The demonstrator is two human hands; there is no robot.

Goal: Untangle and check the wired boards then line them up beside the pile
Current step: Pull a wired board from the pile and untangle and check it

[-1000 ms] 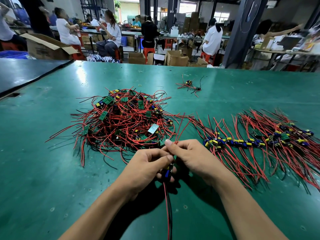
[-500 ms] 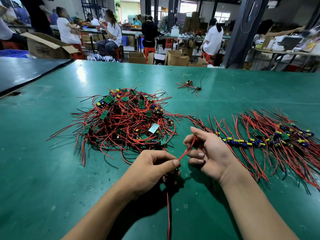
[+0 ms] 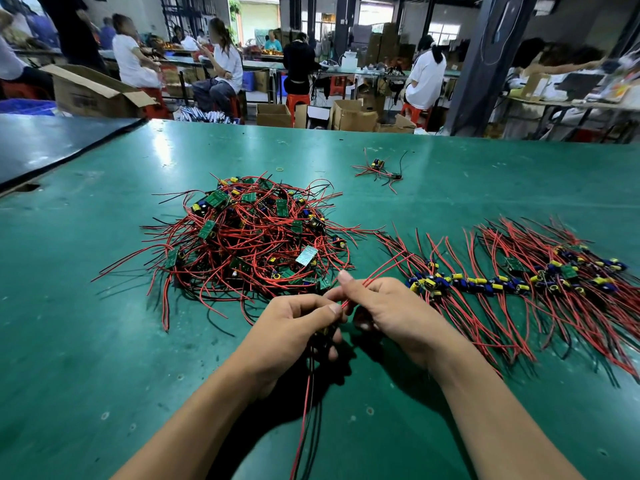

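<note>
Up close, your left hand (image 3: pixel 294 329) grips a small board trailing red and black wires (image 3: pixel 306 403), your right hand (image 3: pixel 391 311) pinches one red wire (image 3: pixel 384 266); the tangled pile of green boards (image 3: pixel 249 244) lies just beyond, lined-up row (image 3: pixel 519 284) right

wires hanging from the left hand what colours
The wires are red and black, seen in the head view.

I see a glossy, scuffed green desk (image 3: pixel 104 323), plastic-coated wires (image 3: pixel 242 244) and brown cardboard boxes (image 3: pixel 93 95) behind the desk.
</note>
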